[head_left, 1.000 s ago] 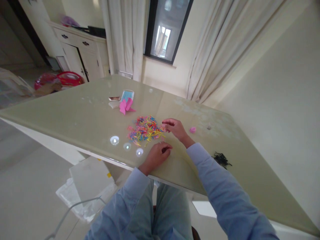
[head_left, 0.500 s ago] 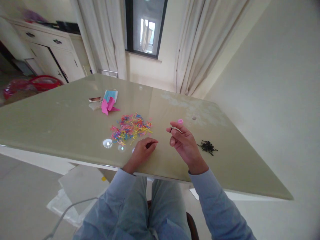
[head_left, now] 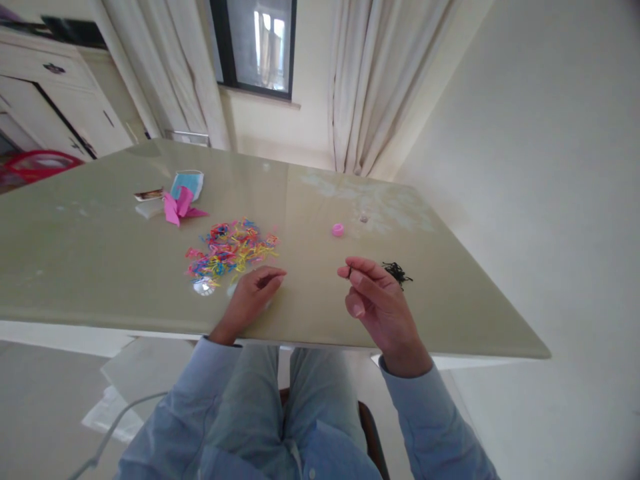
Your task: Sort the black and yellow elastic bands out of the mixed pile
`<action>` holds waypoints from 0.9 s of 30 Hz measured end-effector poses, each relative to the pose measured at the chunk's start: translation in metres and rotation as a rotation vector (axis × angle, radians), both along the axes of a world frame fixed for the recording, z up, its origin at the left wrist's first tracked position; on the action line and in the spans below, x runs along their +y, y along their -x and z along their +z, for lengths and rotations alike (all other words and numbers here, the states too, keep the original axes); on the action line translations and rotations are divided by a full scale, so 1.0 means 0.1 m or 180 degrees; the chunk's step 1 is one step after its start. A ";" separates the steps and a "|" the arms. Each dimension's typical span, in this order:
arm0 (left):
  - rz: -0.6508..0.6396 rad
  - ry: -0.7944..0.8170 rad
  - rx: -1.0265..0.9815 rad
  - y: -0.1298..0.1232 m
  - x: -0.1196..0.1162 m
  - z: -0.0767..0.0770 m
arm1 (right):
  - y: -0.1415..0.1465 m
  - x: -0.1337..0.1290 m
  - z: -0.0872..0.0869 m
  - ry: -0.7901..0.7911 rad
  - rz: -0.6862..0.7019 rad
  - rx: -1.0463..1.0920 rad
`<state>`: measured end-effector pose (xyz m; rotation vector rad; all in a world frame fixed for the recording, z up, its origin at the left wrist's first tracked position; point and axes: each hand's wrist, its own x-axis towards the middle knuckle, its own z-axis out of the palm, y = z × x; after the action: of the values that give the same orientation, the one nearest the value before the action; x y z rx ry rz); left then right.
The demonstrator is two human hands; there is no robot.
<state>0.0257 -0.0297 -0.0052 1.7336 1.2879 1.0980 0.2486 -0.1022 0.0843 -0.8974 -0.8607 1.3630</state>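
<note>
My right hand (head_left: 383,300) is raised over the table, a small black band (head_left: 349,272) pinched at its fingertips. Just beyond its knuckles lies a small pile of black bands (head_left: 397,272). My left hand (head_left: 253,297) rests near the table's front edge with thumb and fingers pressed together; whatever may be between them is too small to make out. Beyond it spreads a loose heap of multicoloured bands (head_left: 235,247). A pink ring-shaped item (head_left: 338,230) sits on the table past my right hand.
At the back left of the table (head_left: 310,313) lie a blue face mask (head_left: 188,183), a folded pink paper piece (head_left: 180,205) and a small card (head_left: 149,195). A small clear item (head_left: 364,219) is at the back right. A wall borders the right side.
The view has shifted rightward. My right hand has moved right and nearer the black pile, still pinching the black band. My left hand stays low by the coloured heap.
</note>
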 end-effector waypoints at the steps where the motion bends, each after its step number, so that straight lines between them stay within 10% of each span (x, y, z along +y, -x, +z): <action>1: 0.0016 -0.0002 0.0010 0.00 0.00 0.01 | -0.04 -0.02 -0.02 0.0022 -0.0025 -0.0013; 11: 0.0044 0.0031 0.0003 0.02 -0.03 0.01 | -0.62 -0.23 -0.32 0.0155 -0.0753 -0.0260; 18: 0.0052 0.0080 0.0098 0.02 -0.03 0.03 | -1.20 0.04 -0.53 -0.0015 -0.1744 -0.1942; 27: 0.0044 0.0081 -0.0051 0.02 -0.02 0.00 | -1.52 0.29 -0.70 -0.0023 -0.1882 -0.3530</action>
<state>0.0242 -0.0322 -0.0047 1.6964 1.3003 1.0967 0.4008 -0.0736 0.0142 -1.7723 -1.2525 0.2637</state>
